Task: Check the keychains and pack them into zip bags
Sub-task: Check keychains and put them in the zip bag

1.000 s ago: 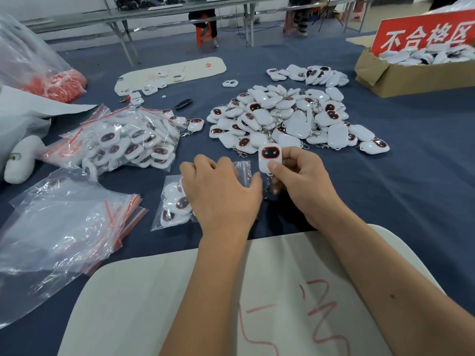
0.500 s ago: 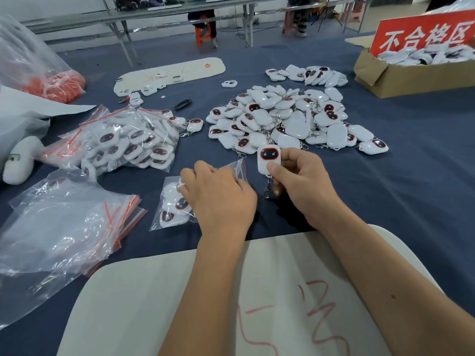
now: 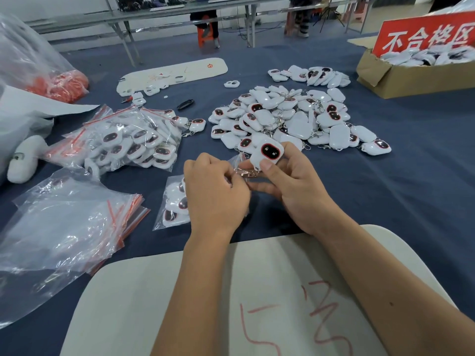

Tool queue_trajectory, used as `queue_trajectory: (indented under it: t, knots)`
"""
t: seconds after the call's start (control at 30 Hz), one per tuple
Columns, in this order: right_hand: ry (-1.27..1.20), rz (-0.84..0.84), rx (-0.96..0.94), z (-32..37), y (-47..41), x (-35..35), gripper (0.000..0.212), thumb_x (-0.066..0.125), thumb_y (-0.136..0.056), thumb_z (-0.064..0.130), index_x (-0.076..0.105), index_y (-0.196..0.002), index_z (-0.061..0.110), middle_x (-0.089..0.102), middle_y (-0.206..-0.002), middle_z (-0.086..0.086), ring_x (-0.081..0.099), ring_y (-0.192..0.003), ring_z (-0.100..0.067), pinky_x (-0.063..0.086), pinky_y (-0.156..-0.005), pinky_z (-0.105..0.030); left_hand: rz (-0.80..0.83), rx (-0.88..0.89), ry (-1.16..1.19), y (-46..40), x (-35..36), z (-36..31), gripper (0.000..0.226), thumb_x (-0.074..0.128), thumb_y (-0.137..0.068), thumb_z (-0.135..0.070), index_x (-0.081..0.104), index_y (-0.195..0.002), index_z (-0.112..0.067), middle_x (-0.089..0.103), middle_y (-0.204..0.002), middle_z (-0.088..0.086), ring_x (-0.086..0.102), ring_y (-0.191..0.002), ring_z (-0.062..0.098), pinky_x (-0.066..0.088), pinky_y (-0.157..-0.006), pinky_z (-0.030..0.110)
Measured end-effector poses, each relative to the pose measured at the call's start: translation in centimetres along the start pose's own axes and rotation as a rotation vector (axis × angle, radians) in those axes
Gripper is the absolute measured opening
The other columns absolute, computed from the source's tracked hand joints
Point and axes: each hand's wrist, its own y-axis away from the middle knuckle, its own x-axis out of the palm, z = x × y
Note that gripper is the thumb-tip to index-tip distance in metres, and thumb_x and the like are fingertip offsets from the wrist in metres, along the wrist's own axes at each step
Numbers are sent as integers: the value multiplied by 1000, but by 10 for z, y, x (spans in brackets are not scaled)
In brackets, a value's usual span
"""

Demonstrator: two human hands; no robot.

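Since a second ago the keychain [image 3: 267, 153] has tilted to the right in the right hand [image 3: 290, 186], and the left hand [image 3: 214, 194] has let its fingers curl in toward the metal clip [image 3: 245, 172] hanging below the white body. The right hand grips the keychain between thumb and curled fingers, its dark red-rimmed face turned up toward the camera. The left hand pinches at the clip, and it also seems to hold the mouth of a small zip bag [image 3: 173, 204] (the fingers hide exactly how). That bag lies on the blue cloth [image 3: 401, 191] just left of the left hand and already holds a few white keychains.

Far of the hands, touching nothing they hold, spreads a loose pile of keychains [image 3: 290, 116], with a smaller cluster [image 3: 312, 74] farther off to the right. To the left of the pile sits a heap of filled bags [image 3: 128, 142], and nearer, at the left edge, a stack of empty zip bags [image 3: 66, 222] with red seal strips. A white plush-like object [image 3: 24, 160] lies at the far left beside the filled bags. At the far right stands a cardboard box [image 3: 411, 78] with more white keychains inside and a red sign [image 3: 424, 34] bearing white characters behind it. Both forearms rest over a pale board [image 3: 159, 304] with red marks on it, near the bottom edge.
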Motion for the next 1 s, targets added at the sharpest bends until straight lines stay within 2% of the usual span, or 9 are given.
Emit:
queue_trajectory:
  t: [0.2,0.3,0.43,0.53,0.63,0.7,0.83,0.9,1.0]
  knots:
    - [320,134,24,-2,2,1,13,54,-108,5,51,-118,-1,73,-89,-21,73,-74,-28,60,-66,-43,-171,37,95,1,-1,-4,23,63,-86,-17,53,-66,-21,53,-87,-1,40,-94,17,26,-76,19]
    - [483,171,27,-5,2,2,7,59,-105,7,58,-106,0,70,-83,-24,64,-71,-46,49,-63,-47,-233,75,113,2,-4,-4,20,62,-84,-21,54,-67,-17,53,-88,2,42,-94,19,26,-78,16]
    - [636,204,-38,-8,3,6,11,58,-102,1,66,-101,8,72,-78,1,65,-68,-10,51,-67,-25,-272,179,91,3,-4,-6,22,70,-83,-13,56,-66,-11,52,-86,3,43,-93,22,26,-79,16]
    - [833,116,-173,-8,4,12,28,62,-98,8,55,-87,32,64,-68,27,61,-63,7,42,-60,-7,-267,244,79,7,-1,-13,22,70,-81,-11,55,-66,-10,52,-85,3,43,-91,23,27,-80,18]
    - [788,24,-119,-8,3,8,31,64,-102,14,56,-80,34,64,-57,20,57,-49,1,41,-51,-12,-300,246,105,9,2,-16,23,69,-81,-12,54,-64,-10,52,-84,4,42,-89,21,28,-79,20]
    - [704,98,-76,-4,5,5,26,59,-106,14,67,-83,22,71,-66,4,60,-61,-5,50,-57,-32,-297,207,127,11,4,-20,24,69,-82,-12,52,-65,-11,52,-86,4,45,-87,22,29,-76,22]
    - [727,238,-69,-1,7,10,31,48,-89,3,67,-73,21,67,-67,9,53,-70,-1,49,-63,-32,-256,99,179,14,13,-25,25,70,-85,-7,52,-68,-7,51,-92,6,45,-75,13,30,-65,21]
    - [714,104,-80,-2,8,11,29,50,-87,8,73,-72,19,70,-67,0,55,-69,-4,53,-62,-38,-238,67,174,14,16,-24,24,70,-88,-10,55,-70,-7,52,-95,6,42,-74,11,29,-64,19]
    - [718,-258,-111,0,4,7,31,58,-90,0,79,-78,20,74,-71,5,64,-65,-7,53,-64,-32,-112,31,175,16,19,-24,20,66,-95,-22,61,-80,-11,52,-100,2,46,-78,10,34,-70,24]
